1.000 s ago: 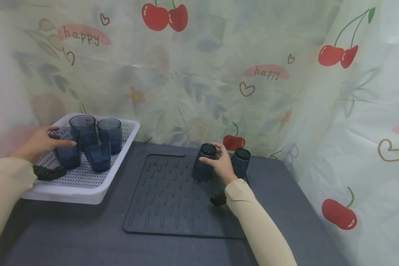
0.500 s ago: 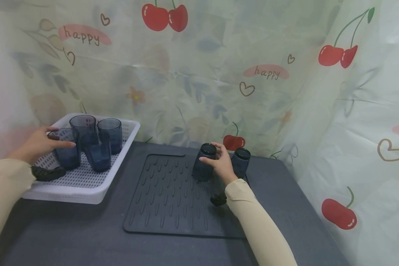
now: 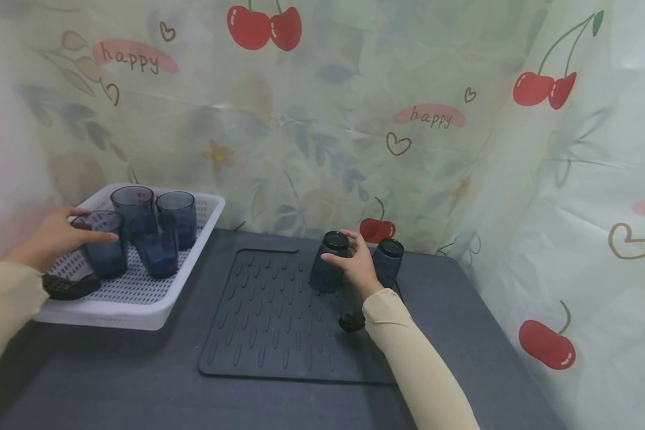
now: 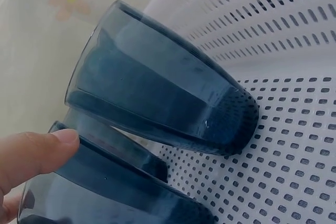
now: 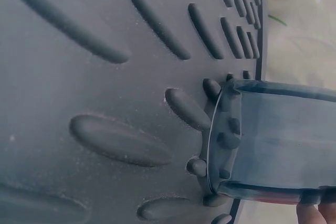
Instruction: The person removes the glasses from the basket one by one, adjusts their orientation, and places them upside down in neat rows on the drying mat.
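In the head view my left hand (image 3: 56, 236) grips an upright blue glass (image 3: 106, 257) near its rim, inside the white perforated basket (image 3: 123, 316). The left wrist view shows the thumb at that glass's rim, close beside other glasses. Three more blue glasses, a rear-left one (image 3: 132, 203), a rear-right one (image 3: 178, 218) and a front one (image 3: 157, 254), stand in the basket. On the dark ridged drying mat (image 3: 263, 334), my right hand (image 3: 361, 269) holds an upside-down glass (image 3: 326, 272). Its mouth meets the mat's ridges in the right wrist view.
A second upside-down glass (image 3: 388, 263) stands just right of the right hand, at the mat's right side. The basket sits left of the mat on a dark tabletop (image 3: 247, 406). A patterned curtain (image 3: 322, 119) closes off the back and sides.
My left hand and the glass it holds have shifted slightly left and nearer to me within the basket. The right hand and its glass stay in place.
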The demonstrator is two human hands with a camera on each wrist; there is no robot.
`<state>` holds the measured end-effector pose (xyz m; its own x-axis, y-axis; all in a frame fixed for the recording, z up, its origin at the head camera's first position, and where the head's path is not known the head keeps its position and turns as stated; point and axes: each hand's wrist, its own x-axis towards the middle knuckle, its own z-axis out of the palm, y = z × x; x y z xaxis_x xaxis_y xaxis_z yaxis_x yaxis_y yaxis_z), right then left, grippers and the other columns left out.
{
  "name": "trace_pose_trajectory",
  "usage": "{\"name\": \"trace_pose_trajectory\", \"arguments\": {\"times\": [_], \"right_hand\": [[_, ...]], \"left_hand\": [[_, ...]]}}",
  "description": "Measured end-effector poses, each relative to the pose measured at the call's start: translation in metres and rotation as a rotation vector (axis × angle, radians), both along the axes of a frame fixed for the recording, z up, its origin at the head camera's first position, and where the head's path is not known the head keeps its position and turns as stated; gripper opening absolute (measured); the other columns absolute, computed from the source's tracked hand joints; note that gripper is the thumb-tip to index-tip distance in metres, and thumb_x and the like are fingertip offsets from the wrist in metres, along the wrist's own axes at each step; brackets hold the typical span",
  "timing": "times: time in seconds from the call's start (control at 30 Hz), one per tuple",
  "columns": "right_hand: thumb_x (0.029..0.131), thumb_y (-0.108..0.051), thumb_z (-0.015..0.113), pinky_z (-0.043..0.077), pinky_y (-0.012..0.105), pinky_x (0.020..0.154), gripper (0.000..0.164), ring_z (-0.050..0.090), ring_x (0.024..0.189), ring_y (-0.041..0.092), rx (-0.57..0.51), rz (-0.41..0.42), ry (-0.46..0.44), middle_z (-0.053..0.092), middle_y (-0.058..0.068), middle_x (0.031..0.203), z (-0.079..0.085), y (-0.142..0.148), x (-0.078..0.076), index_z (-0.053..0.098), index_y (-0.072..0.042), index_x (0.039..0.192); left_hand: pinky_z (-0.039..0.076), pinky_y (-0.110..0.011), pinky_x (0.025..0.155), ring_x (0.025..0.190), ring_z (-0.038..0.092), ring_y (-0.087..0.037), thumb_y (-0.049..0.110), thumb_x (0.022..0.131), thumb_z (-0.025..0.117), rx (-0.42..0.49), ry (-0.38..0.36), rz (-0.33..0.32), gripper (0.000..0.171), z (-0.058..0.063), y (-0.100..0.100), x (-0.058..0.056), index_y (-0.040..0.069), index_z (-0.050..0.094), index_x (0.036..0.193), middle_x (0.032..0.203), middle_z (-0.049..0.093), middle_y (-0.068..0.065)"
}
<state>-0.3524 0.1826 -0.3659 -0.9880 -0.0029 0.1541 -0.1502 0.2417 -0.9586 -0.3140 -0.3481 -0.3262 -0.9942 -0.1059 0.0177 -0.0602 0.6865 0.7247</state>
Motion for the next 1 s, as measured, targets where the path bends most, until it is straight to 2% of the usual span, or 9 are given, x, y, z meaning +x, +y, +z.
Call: {"name": "trace_pose_trajectory", "arguments": {"times": [0.13, 0.3, 0.63, 0.9, 1.0], "right_hand": [[0.079, -0.013, 0.08, 0.046, 0.047, 0.1, 0.072, 0.056, 0.119, 0.026, -0.009, -0.002, -0.002, 0.051, 0.011, 0.131, 0.0, 0.0, -0.001, 0.042, -0.02, 0.14], [0.079, -0.014, 0.08, 0.046, 0.047, 0.099, 0.072, 0.056, 0.118, 0.026, -0.008, 0.0, 0.0, 0.051, 0.01, 0.131, 0.0, 0.001, -0.002, 0.042, -0.02, 0.14], [0.08, -0.013, 0.08, 0.045, 0.048, 0.101, 0.073, 0.055, 0.12, 0.028, -0.014, 0.007, 0.005, 0.05, 0.012, 0.133, 0.0, 0.0, -0.001, 0.041, -0.017, 0.142], [0.08, -0.012, 0.08, 0.045, 0.048, 0.102, 0.072, 0.055, 0.121, 0.027, -0.016, 0.003, -0.001, 0.05, 0.012, 0.133, 0.0, 0.0, -0.001, 0.041, -0.019, 0.141], [0.08, -0.012, 0.08, 0.044, 0.048, 0.103, 0.073, 0.054, 0.123, 0.028, -0.022, 0.007, -0.007, 0.05, 0.012, 0.134, -0.001, 0.0, -0.001, 0.041, -0.019, 0.141]], "left_hand": [[0.022, -0.073, 0.101, 0.131, 0.011, -0.065, 0.041, 0.084, 0.073, -0.015, -0.003, -0.001, 0.109, 0.0, -0.001, 0.001, -0.014, 0.004, 0.147, 0.147, 0.001, -0.046], [0.025, -0.073, 0.1, 0.129, 0.016, -0.064, 0.041, 0.081, 0.075, -0.049, -0.011, 0.018, 0.111, 0.001, -0.001, 0.005, -0.015, 0.006, 0.147, 0.145, 0.007, -0.047], [0.039, -0.067, 0.093, 0.12, 0.031, -0.061, 0.046, 0.079, 0.076, -0.086, -0.011, -0.011, 0.112, 0.002, 0.0, 0.011, -0.017, 0.012, 0.145, 0.14, 0.017, -0.048], [0.038, -0.067, 0.093, 0.12, 0.031, -0.061, 0.047, 0.079, 0.076, -0.138, -0.036, -0.036, 0.109, 0.01, 0.003, 0.018, -0.019, 0.016, 0.143, 0.139, 0.017, -0.05], [0.039, -0.067, 0.093, 0.118, 0.034, -0.059, 0.047, 0.079, 0.076, -0.166, -0.04, -0.045, 0.107, 0.013, 0.006, 0.021, -0.019, 0.021, 0.142, 0.138, 0.019, -0.05]]}}
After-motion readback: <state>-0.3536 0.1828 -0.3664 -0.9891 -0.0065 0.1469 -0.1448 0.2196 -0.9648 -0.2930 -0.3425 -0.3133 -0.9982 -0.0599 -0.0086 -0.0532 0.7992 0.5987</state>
